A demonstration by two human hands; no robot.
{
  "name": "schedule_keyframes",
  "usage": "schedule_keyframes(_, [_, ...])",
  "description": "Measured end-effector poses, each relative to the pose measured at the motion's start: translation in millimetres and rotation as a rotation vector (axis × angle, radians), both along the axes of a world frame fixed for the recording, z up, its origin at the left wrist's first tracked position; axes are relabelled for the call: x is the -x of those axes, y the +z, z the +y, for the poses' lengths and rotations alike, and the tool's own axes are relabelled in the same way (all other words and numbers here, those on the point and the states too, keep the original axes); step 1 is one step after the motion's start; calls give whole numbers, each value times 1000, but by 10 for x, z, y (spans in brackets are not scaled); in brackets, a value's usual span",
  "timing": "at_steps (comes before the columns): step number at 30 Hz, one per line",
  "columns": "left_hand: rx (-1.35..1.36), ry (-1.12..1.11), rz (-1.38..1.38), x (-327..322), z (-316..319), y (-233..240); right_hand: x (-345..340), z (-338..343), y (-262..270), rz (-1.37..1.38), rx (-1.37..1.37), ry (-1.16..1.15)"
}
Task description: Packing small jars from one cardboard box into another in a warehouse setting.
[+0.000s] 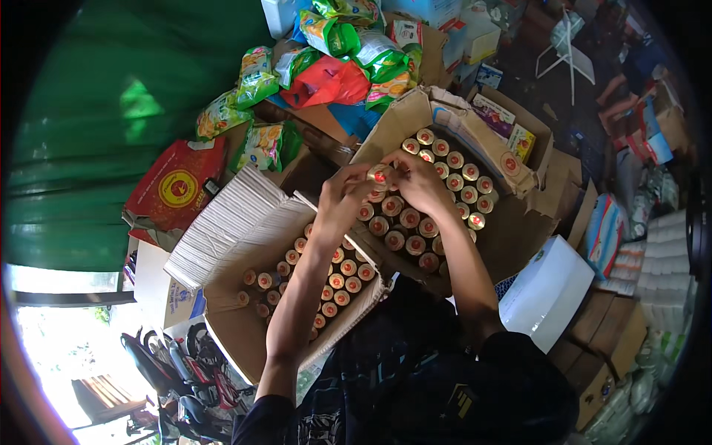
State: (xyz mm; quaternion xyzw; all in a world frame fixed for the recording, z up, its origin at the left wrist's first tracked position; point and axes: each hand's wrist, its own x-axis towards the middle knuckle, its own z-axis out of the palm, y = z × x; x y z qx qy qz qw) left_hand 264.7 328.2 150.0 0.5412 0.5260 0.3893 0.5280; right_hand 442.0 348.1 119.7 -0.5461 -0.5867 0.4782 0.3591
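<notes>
Over the cardboard box on the right, my left hand (pixel 340 197) and my right hand (pixel 421 182) meet around one gold-capped container (pixel 380 174). The fingers of both hands are on it, and its round cap with a red mark faces up. Most of its body is hidden by the fingers. Below my hands, the right cardboard box (pixel 500 250) holds rows of similar gold-capped containers (pixel 409 217). Under my left forearm, the left cardboard box (pixel 228 322) holds many more of the same gold-capped containers (pixel 335 281), some of them covered by the arm.
The left box's corrugated flap (pixel 228 228) stands raised. Green snack-like packets (pixel 258 78) and a red plastic bag (pixel 325 83) are piled beyond. A red printed bag (pixel 172 189) lies left; a white box (pixel 545 289) stands right. Motorbikes (pixel 183 367) are parked at lower left.
</notes>
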Motion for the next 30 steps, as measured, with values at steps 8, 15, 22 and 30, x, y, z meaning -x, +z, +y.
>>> schedule_keyframes(8, [-117,3,329,-322,747,-1174,-103,526,-1009,-166,-6,-89])
schedule_keyframes(15, [-166,-18,450,-481,753,-1220,-153,540,-1451,-1,21,-136])
schedule_keyframes(22, [-141,8,486,-444,719,-1258,-140,469,-1521,-134,64,-108])
schedule_keyframes(30, [-155,35,488,-301,706,-1232,-111,400,-1421,-299,92,-8])
